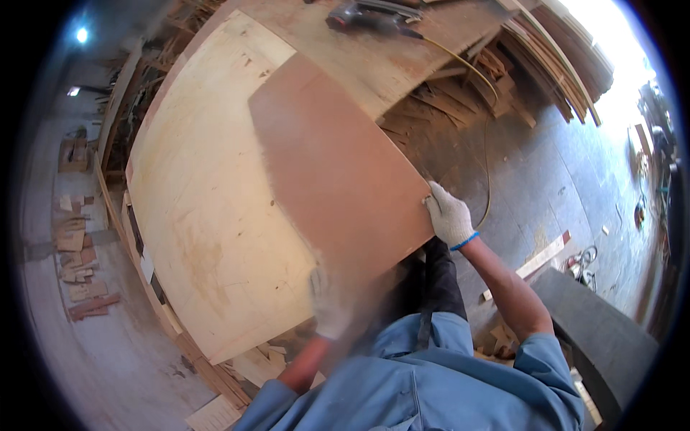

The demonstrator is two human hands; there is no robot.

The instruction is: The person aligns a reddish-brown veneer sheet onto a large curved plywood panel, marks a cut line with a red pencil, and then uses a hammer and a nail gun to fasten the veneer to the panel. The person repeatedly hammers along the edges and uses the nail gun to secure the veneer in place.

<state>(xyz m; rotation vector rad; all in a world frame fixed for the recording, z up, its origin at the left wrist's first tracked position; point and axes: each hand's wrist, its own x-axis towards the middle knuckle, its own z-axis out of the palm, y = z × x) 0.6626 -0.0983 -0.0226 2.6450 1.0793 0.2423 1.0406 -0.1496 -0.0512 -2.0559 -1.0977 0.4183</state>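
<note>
While my right hand (448,215) pinched the far corner of the reddish-brown board (338,172) lying on the pale plywood sheet (194,208), my left hand (330,305) was too blurred at the near edge to tell its grip; I judged the board could slide off toward the offcuts (431,108), as only one corner was surely held

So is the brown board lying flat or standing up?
Flat. The brown board lies on the pale plywood sheet, with the right hand gripping its edge.
</note>
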